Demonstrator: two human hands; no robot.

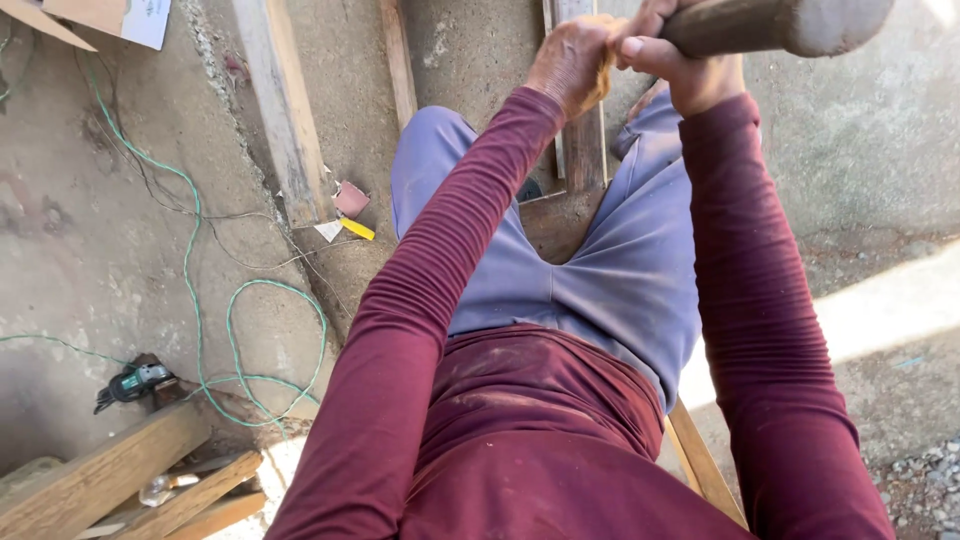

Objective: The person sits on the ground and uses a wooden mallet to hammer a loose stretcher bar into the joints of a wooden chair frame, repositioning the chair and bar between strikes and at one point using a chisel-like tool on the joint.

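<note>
I sit on a wooden bench point(560, 222) and look down over my maroon sleeves and blue-grey trousers. My right hand point(672, 62) grips a thick round wooden piece point(790, 24) that runs off to the upper right, its blunt end pale. My left hand point(572, 62) is closed on a small yellowish pad, likely sandpaper point(604, 72), pressed against the near end of that wooden piece. Both hands meet at the top of the view, above my knees.
Long timber planks point(285, 110) lie on the concrete floor ahead. A green cable point(232, 330) loops to a small power tool point(135, 382) at left. More wood scraps point(120, 480) sit at lower left. Paper bits point(350, 205) lie by the plank. Gravel point(925, 485) at lower right.
</note>
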